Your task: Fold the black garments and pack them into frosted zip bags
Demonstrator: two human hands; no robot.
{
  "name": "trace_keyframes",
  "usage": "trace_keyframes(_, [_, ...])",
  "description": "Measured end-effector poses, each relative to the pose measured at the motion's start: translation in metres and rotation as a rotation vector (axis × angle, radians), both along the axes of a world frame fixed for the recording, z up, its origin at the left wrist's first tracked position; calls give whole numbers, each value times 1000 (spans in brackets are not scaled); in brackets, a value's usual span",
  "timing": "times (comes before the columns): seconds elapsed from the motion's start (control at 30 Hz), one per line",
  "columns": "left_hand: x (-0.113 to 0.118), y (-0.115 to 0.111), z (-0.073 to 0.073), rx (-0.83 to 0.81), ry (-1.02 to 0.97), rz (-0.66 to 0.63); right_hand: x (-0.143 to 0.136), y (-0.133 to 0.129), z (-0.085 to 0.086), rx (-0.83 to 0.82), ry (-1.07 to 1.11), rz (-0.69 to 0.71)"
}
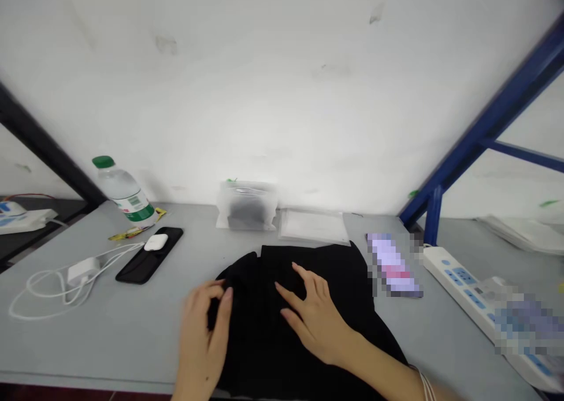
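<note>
- The black garment (259, 342) lies on the grey table (132, 342), its upper part folded in layers; both hands are at it.
- The left hand (200, 327) is at the garment's left edge, half curled, thumb and index finger close together; whether cloth is pinched between them, I cannot tell.
- The right hand (319, 324) is over the garment's upper middle, fingers loosely spread, palm down; it grips nothing.
- Beyond the garment's far edge stands a frosted zip bag (247, 207) with something dark inside; a flat, pale plastic packet (314, 226) lies just behind the garment.
- Left of the garment are a black smartphone (136, 266) bearing a white earbud case (155, 242), a white charger (83, 270) and a green-capped bottle (127, 195); right of it, a white power strip (462, 289).
</note>
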State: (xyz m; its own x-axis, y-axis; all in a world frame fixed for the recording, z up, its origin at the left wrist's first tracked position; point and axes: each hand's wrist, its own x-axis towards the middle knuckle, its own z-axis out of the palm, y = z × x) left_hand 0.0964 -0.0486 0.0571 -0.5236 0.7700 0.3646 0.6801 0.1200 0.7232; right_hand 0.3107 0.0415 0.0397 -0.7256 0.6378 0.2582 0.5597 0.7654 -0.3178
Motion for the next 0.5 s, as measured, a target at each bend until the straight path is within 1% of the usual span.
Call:
trace_keyframes(0.03, [10,4,3,42,-59,-101,0,-1,0,-6,18,-30])
trace_keyframes(0.1, [33,10,5,49,-125,-274,-2,-2,-1,-33,53,-71])
trace_keyframes(0.17, [58,16,4,-12,-87,-416,-2,-3,-4,-84,60,-94])
trace_keyframes(0.2, [70,18,3,-56,-39,-465,-2,-3,-6,-112,55,-103])
trace_keyframes(0.23, [80,20,0,-97,19,-496,0,-1,-7,-143,44,-106])
trace_keyframes(0.3, [95,23,-4,-157,142,-505,6,6,-7,-228,22,-81])
trace_keyframes(0.37, [102,25,-7,-189,234,-490,16,17,-3,-361,41,2])
trace_keyframes(0.43, [104,26,-9,-211,290,-484,26,29,4,-571,136,90])
trace_keyframes(0.47, [103,26,-10,-219,315,-488,30,34,7,-695,218,97])
trace_keyframes(0.5, [103,26,-11,-227,339,-494,33,39,10,-815,314,66])
